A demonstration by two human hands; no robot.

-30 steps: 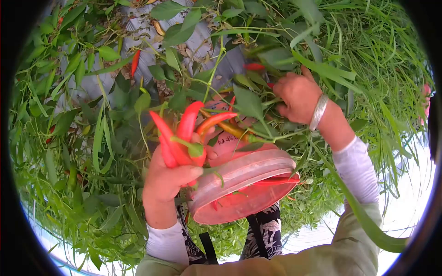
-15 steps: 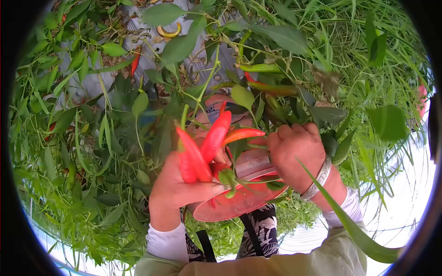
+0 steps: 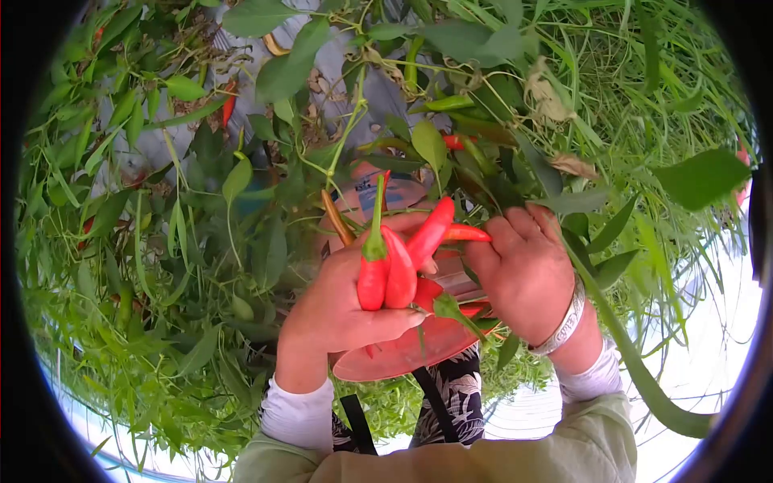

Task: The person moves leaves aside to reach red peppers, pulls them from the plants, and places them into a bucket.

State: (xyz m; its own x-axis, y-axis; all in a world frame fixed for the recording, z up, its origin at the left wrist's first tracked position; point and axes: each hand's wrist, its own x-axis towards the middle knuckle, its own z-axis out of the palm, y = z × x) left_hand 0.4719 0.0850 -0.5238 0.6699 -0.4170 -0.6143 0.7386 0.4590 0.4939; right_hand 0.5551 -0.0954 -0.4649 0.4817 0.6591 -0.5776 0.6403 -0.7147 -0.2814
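My left hand (image 3: 330, 314) is closed around a bunch of red chili peppers (image 3: 400, 270), one with its green stem pointing up. Just below it is a red bucket (image 3: 407, 358), its wide rim facing me, with red peppers and a green leaf at its upper right edge. My right hand (image 3: 527, 274), a pale band at the wrist, is closed among the leaves right of the bunch. What its fingers grip is hidden. A slim red pepper (image 3: 467, 233) from the bunch points at it, close to its fingers.
Pepper plants surround the hands, with a green pepper (image 3: 449, 103) and a red pepper (image 3: 229, 103) hanging farther off. Grey mulch film (image 3: 330, 60) shows behind. Tall grass (image 3: 612, 105) grows at the right, and a long leaf (image 3: 644, 386) crosses near the right wrist.
My left hand has moved right with the peppers, which now sit at a different angle. My right hand remains among the leaves with its fingers closed. The view has shifted slightly.
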